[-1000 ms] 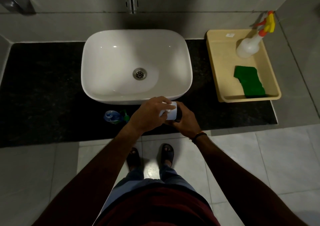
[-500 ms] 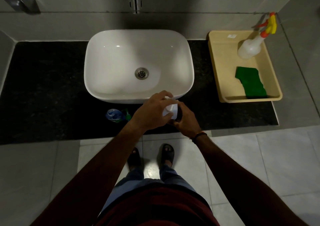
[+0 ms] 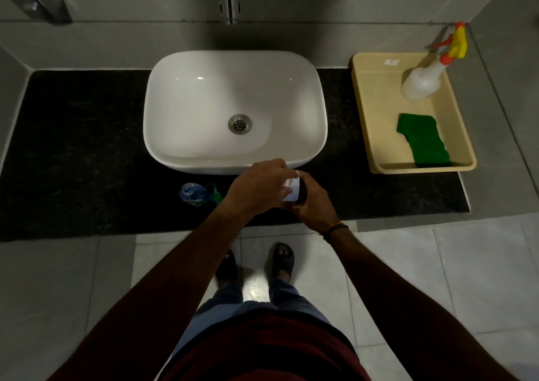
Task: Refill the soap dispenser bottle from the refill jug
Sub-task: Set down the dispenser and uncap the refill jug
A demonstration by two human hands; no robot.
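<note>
Just before the white basin (image 3: 234, 109), both hands meet over the dark tabletop (image 3: 73, 147). Left hand (image 3: 256, 189) fingers wrap a white cap (image 3: 293, 189); right hand (image 3: 315, 204) fingers clasp the dark jug (image 3: 303, 191). A soap dispenser bottle (image 3: 197, 194) lies nearby.

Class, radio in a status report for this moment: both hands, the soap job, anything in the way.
Left hand and right hand both closed on a white-and-dark container at the counter's front edge. Small blue bottle lies beside them, untouched. Nothing blocking; no pouring visible.

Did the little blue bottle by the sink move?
No. The blue bottle lies in the same spot on the black counter, just below the sink's front-left corner.
</note>
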